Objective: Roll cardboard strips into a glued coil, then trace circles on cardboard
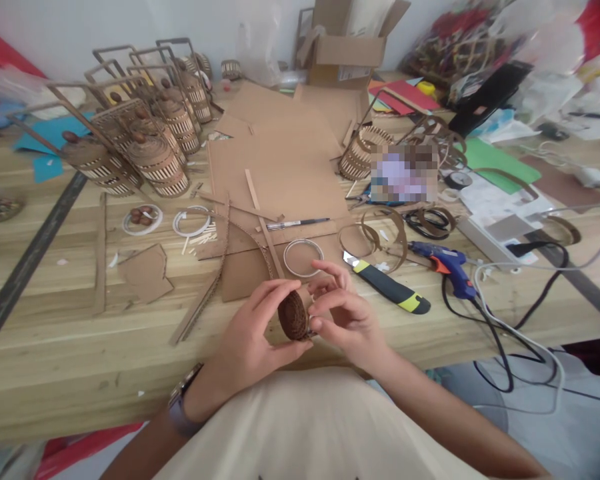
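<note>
Left hand (250, 333), fingers curved wide, cups a coiled brown piece (293, 316), likely steadying it as the right hand's (347, 320) near-closed fingers pinch its edge.

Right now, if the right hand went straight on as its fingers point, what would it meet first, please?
Probably the brown coiled piece in the left hand, though exact depth is unclear.

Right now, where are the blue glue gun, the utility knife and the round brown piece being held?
Round brown piece (293, 317), head view: on its dark face.
Utility knife (389, 284), head view: on the black handle's middle.
Blue glue gun (453, 259), head view: on its blue body.
</note>
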Demonstrator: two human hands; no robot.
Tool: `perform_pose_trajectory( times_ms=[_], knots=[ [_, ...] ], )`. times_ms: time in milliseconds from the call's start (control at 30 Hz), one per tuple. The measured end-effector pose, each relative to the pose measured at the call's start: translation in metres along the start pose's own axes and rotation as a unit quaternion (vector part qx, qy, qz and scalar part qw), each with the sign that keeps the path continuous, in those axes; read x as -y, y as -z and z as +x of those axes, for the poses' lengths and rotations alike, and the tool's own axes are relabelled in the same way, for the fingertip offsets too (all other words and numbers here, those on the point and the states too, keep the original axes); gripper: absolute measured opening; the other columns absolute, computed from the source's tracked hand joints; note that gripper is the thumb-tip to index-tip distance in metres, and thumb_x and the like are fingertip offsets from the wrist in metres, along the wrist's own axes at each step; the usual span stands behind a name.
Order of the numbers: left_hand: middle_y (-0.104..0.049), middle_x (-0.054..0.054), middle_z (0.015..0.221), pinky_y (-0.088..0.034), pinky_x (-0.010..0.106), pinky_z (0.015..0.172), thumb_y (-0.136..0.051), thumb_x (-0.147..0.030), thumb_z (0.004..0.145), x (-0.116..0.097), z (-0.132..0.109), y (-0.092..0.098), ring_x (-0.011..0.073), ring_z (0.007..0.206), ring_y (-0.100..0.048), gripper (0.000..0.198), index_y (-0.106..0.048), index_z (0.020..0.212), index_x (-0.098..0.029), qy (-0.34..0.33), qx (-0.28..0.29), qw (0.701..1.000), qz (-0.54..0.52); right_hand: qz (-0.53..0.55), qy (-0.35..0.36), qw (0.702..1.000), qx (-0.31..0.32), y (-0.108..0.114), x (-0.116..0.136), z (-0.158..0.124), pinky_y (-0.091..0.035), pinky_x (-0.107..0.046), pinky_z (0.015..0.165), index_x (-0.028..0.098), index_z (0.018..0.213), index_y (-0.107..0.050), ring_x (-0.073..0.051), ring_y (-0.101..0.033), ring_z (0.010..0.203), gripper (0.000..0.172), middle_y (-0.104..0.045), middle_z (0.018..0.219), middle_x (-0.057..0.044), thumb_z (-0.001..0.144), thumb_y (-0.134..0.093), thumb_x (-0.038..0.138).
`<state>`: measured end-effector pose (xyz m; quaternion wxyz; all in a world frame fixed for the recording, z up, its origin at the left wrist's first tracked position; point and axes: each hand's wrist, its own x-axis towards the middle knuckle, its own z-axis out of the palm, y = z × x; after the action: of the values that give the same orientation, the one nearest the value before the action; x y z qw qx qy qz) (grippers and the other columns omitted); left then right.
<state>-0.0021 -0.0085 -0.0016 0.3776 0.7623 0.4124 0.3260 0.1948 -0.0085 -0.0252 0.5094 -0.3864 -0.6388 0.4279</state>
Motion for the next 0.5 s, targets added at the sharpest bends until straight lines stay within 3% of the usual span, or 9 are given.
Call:
perform_pose_trajectory(
  times_ms=[100, 233, 367, 500],
  knots=[
    [-0.058, 0.01, 0.131, -0.052, 0.04, 0.104, -0.073, -0.021, 0.083, -0.001, 0.0, 0.002, 0.0255, 0.121, -0.06, 0.06, -0.045, 0.136, -0.028, -0.031, 0.0, 0.998, 0.046, -0.037, 0.012, 0.999, 0.022, 0.005, 0.001, 0.0, -0.049, -0.045, 0.099, 0.03, 0.091, -0.068, -0.025, -0.058, 0.111, 0.014, -0.057, 0.126, -0.007, 0.089, -0.069, 0.044],
    [-0.059, 0.011, 0.132, -0.052, 0.039, 0.105, -0.069, -0.02, 0.086, -0.003, 0.001, 0.002, 0.0265, 0.123, -0.06, 0.056, -0.045, 0.137, -0.026, -0.064, 0.0, 0.994, 0.087, -0.012, -0.029, 0.999, 0.041, 0.007, 0.002, -0.002, -0.052, -0.039, 0.091, 0.034, 0.126, -0.055, -0.021, -0.06, 0.101, 0.048, -0.056, 0.123, -0.007, 0.084, -0.075, 0.048],
    [-0.06, 0.013, 0.131, -0.053, 0.039, 0.103, -0.068, -0.021, 0.087, 0.001, 0.0, 0.0, 0.0273, 0.122, -0.061, 0.058, -0.042, 0.14, -0.025, -0.086, -0.029, 0.988, 0.125, 0.059, -0.08, 0.994, 0.052, 0.003, 0.005, -0.001, -0.053, -0.034, 0.084, 0.029, 0.115, -0.059, -0.018, -0.061, 0.091, 0.034, -0.062, 0.097, -0.003, 0.089, -0.07, 0.048],
    [-0.062, 0.013, 0.13, -0.054, 0.037, 0.1, -0.07, -0.024, 0.087, 0.005, -0.003, 0.0, 0.0268, 0.12, -0.063, 0.06, -0.042, 0.141, -0.024, -0.098, -0.04, 0.984, 0.144, 0.105, -0.128, 0.981, 0.102, 0.008, 0.015, 0.006, -0.055, -0.031, 0.078, 0.027, 0.114, -0.058, -0.017, -0.065, 0.089, 0.036, -0.066, 0.093, -0.001, 0.086, -0.074, 0.045]
  ],
)
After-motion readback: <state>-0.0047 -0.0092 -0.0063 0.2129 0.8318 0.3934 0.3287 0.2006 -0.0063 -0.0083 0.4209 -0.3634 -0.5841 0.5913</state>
